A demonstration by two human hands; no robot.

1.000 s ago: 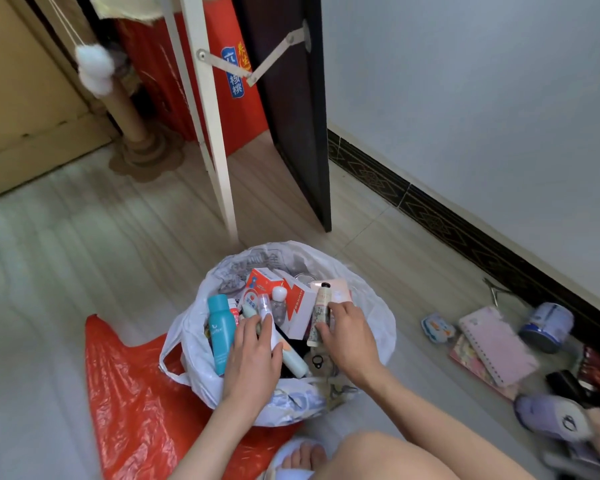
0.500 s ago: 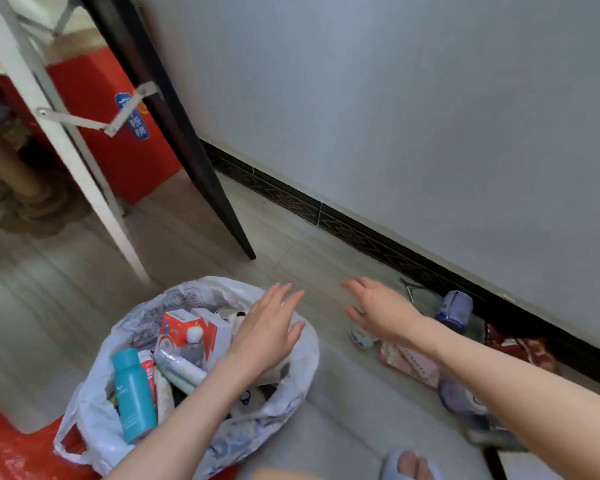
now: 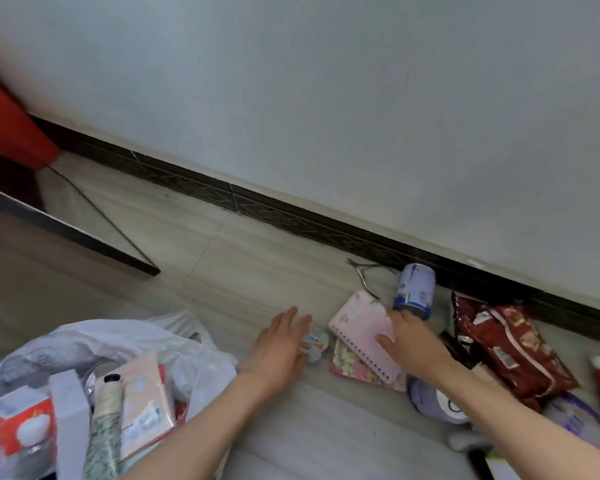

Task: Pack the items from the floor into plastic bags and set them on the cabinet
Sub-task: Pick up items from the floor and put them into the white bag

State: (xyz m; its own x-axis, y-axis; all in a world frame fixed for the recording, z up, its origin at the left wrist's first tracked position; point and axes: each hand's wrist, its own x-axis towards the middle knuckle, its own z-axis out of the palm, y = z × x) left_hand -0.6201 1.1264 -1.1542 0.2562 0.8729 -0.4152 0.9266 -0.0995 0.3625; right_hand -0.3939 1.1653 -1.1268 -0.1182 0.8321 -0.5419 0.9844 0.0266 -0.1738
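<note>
Fingers (image 3: pixel 388 336) of the right hand (image 3: pixel 407 336) lie flat on the pink notebook (image 3: pixel 359 323); left hand (image 3: pixel 279 344), spread, touches the sticker (image 3: pixel 314 344) beside it.

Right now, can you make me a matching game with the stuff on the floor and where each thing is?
Things:
1. blue can
2. pink notebook
3. red snack bag
4. little duck sticker

Places:
A. under the right hand
B. beside the left hand
C. standing by the dark baseboard
D. lying right of the can, below the baseboard

Pairs: 1-C, 2-A, 3-D, 4-B
</note>
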